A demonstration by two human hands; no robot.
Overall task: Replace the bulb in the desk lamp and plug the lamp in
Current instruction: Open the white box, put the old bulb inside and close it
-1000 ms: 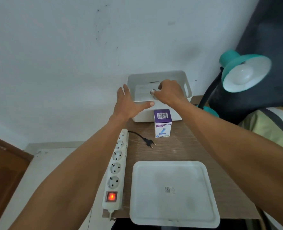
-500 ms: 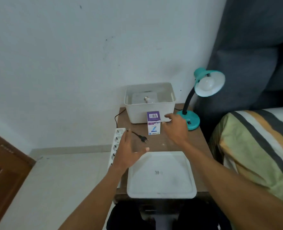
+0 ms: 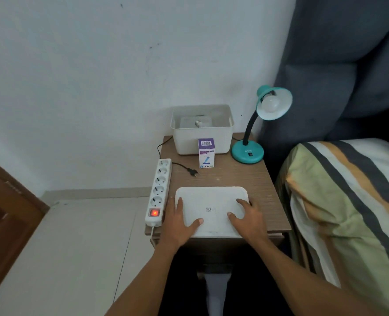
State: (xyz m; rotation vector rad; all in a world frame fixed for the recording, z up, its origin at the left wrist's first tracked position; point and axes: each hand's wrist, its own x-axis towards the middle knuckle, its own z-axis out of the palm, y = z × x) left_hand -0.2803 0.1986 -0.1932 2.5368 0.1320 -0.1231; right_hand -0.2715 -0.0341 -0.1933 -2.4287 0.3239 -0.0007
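Two bulbs are in play: one [image 3: 271, 103] sits screwed into the teal desk lamp [image 3: 255, 131] at the back right of the bedside table [image 3: 257, 179], and another [image 3: 200, 123] lies on its side in the open white bin [image 3: 202, 137] against the wall. A purple-and-white bulb box [image 3: 206, 153] stands upright just in front of the bin. We judge that the swap itself is done and only the tidying and plugging remain. The lamp's black plug [image 3: 193, 172] lies loose on the tabletop, near the power strip [image 3: 159, 190], whose switch glows red.

Our left hand [image 3: 180, 218] and right hand [image 3: 246, 215] rest spread on the near corners of the white lid [image 3: 211, 208], fingers flat on top, thumbs toward its middle. Neither hand is closed on anything yet.

To do this step well, we should curl the fingers under both side edges, lift the lid level, carry it over the box without knocking it, and seat it squarely on the bin's rim. Then we take the plug by its body, not the cord, line its pins up with a free socket, and press straight in.
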